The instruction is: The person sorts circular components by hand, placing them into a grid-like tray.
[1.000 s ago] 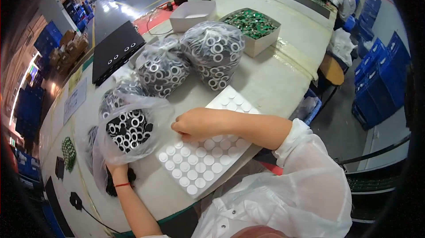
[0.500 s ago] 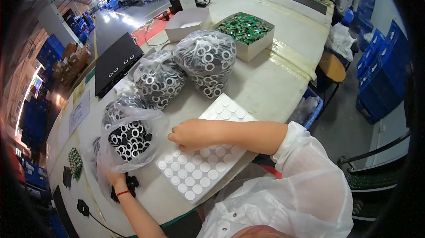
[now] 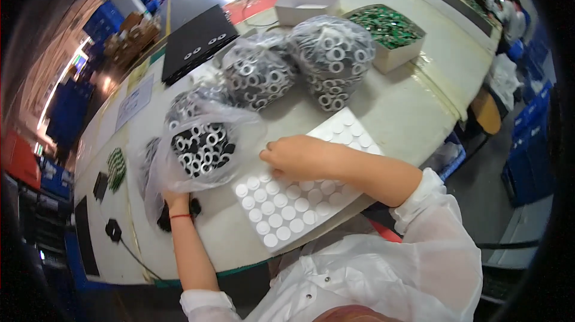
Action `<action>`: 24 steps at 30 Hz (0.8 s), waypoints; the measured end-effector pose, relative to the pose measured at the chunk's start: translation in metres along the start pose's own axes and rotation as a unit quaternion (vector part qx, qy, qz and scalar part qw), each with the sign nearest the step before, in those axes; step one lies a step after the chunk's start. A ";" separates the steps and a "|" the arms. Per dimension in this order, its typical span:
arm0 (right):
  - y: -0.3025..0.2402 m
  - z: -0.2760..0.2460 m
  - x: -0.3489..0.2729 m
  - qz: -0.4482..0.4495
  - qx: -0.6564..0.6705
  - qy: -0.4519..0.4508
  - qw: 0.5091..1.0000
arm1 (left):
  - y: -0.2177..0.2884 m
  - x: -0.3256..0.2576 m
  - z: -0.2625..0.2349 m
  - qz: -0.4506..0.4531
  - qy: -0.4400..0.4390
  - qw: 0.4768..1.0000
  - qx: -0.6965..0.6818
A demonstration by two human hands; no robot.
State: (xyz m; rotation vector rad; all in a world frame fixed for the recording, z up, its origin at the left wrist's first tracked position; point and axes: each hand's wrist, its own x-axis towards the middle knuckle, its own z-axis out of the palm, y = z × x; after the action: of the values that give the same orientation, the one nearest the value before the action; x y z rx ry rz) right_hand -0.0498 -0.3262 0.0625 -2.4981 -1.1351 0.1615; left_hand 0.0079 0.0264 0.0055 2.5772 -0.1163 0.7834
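Pale worktable (image 3: 413, 112): white sheet of round adhesive pads (image 3: 299, 202) is worked beside a clear plastic bag of black-and-white rings (image 3: 200, 145).
Right hand (image 3: 293, 155) is curled, fingertips pressed on the sheet near its upper-left edge; the sheet is best kept flat. Left hand (image 3: 175, 202) is hidden under the bag; its grip cannot be told.

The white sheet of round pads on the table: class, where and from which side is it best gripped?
Probably the sheet of round pads by its near corner, from the person's side: it lies flat, that edge is nearest and bare. The right hand rests on its middle; bags crowd the far side.
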 end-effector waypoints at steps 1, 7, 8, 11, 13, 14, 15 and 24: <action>0.000 -0.001 -0.001 0.012 0.006 0.001 1.000 | -0.004 0.004 -0.004 -0.039 -0.006 0.998 0.048; -0.003 -0.014 -0.006 0.017 0.030 -0.007 0.999 | -0.059 0.010 -0.019 -0.125 0.038 0.966 0.222; -0.001 -0.015 -0.004 0.026 0.032 -0.014 0.999 | -0.055 0.014 -0.023 -0.304 0.024 0.952 -0.023; 0.012 -0.028 -0.011 0.044 0.066 0.004 0.997 | -0.008 -0.007 -0.036 -0.445 0.035 0.783 -0.433; 0.027 -0.031 -0.011 0.054 0.055 0.031 0.997 | 0.008 -0.014 -0.046 -0.414 0.053 0.693 -0.588; 0.033 -0.032 -0.010 0.067 0.039 0.060 0.995 | 0.010 -0.017 -0.050 -0.446 -0.002 0.581 -0.681; 0.037 -0.032 -0.007 0.068 0.043 0.061 0.995 | 0.010 -0.021 -0.053 -0.466 -0.058 0.454 -0.757; 0.034 -0.032 -0.010 0.062 0.086 -0.004 0.994 | 0.130 -0.075 -0.074 -0.423 -0.322 0.177 -0.828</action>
State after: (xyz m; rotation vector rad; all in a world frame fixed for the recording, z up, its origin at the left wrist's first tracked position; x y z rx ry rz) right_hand -0.0249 -0.3635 0.0777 -2.4159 -0.9268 0.2916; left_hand -0.1186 -0.0620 0.0697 0.1885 0.1675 -0.7783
